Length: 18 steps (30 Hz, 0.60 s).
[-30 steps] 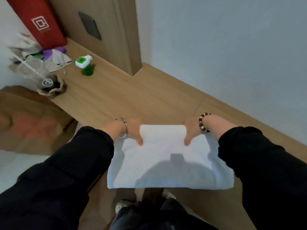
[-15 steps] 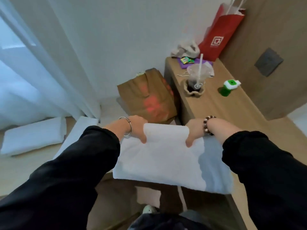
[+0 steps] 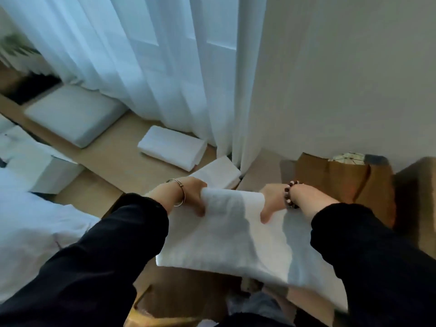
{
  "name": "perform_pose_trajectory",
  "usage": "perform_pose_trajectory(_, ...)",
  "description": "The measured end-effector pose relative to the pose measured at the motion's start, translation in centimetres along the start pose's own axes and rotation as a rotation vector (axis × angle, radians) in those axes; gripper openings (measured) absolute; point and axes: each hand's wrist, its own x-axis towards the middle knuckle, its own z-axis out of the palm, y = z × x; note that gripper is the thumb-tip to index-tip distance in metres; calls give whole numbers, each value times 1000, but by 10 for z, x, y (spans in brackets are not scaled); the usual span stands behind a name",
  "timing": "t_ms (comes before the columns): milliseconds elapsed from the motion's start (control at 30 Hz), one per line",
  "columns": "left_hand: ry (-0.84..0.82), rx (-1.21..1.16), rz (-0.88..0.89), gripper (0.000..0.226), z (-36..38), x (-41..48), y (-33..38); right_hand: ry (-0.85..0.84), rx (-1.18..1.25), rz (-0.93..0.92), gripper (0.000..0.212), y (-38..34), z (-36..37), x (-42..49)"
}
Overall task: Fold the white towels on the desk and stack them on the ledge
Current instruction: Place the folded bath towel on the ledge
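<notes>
Carried towel: a folded white carried towel [image 3: 236,239] hangs in mid-air across the lower centre of the frame, held flat by its far edge.
Left hand: the left hand [image 3: 191,197], with a metal bangle [image 3: 180,193] at the wrist, has its fingers curled round the far left corner of the towel and is clamped on it.
Right hand: the right hand [image 3: 271,201], with a beaded bracelet [image 3: 291,194] at the wrist, pinches the far right corner in the same way. The two hands are apart, one at each corner, and the grip is unchanged from a second ago.
Change of view: a second ago the towel hung over the desk, with a green bottle and a red bag behind it. These are now out of the frame. A white curtain [image 3: 153,67] fills the upper left and centre, and a brown paper bag [image 3: 342,178] stands at centre right.
Ledge: the wooden ledge [image 3: 113,154] runs from the left edge to the centre, below the curtain. A far folded towel [image 3: 172,149] lies on it at centre. A near folded towel [image 3: 219,174] lies just above the left hand. A grey cushion [image 3: 73,114] rests at upper left.
Meaning for the task: folding of this towel appears complete and the carry from desk to ledge is under way. The step left is judged to be lowering it onto the towels already there. Whether more towels wait on the desk cannot be told.
</notes>
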Motion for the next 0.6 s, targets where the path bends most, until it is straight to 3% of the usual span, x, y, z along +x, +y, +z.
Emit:
perform_pose_trajectory(267, 11, -73, -161, 52, -52, 20, -57, -42, 49, -157, 47, -33, -77, 76)
perform_pose_trajectory(400, -1, -76, -173, 41, -79, 38, -95, -2, -18, -160, 44, -57, -105, 114)
perform_pose_trajectory(600, -90, -12, -126, 47, -107, 115, -190, 21, 10, -96, 41, -105, -129, 210)
